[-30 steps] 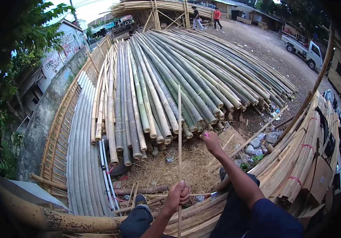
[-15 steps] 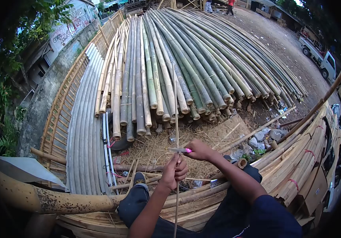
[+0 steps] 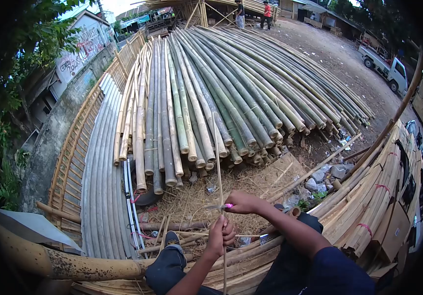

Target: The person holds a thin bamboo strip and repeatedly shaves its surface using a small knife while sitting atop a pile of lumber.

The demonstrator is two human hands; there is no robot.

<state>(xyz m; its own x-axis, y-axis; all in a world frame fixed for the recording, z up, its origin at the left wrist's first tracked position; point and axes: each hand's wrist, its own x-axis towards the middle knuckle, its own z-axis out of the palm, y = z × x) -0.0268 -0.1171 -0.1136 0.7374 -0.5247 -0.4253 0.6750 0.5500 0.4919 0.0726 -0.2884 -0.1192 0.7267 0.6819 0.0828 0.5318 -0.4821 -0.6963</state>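
Observation:
My left hand [image 3: 220,237] is closed around a long thin bamboo strip [image 3: 219,182], which stands nearly upright in front of me and runs down past my lap. In my right hand [image 3: 244,202] is a knife with a pink handle [image 3: 228,206]. Its blade [image 3: 214,207] points left and lies across the strip, a little above my left thumb. Whether the edge cuts into the strip is too small to tell.
A large stack of bamboo poles [image 3: 206,98] fans out ahead. Split bamboo bundles [image 3: 364,211] lie to the right, and a thick bamboo pole [image 3: 93,260] crosses at lower left. Corrugated sheets [image 3: 101,172] lie left. Two people [image 3: 266,14] and a truck [image 3: 386,66] are far off.
The view has tilted up, so both hands appear lower. The gap between the knife blade and my left thumb looks slightly wider. Both hands keep their hold.

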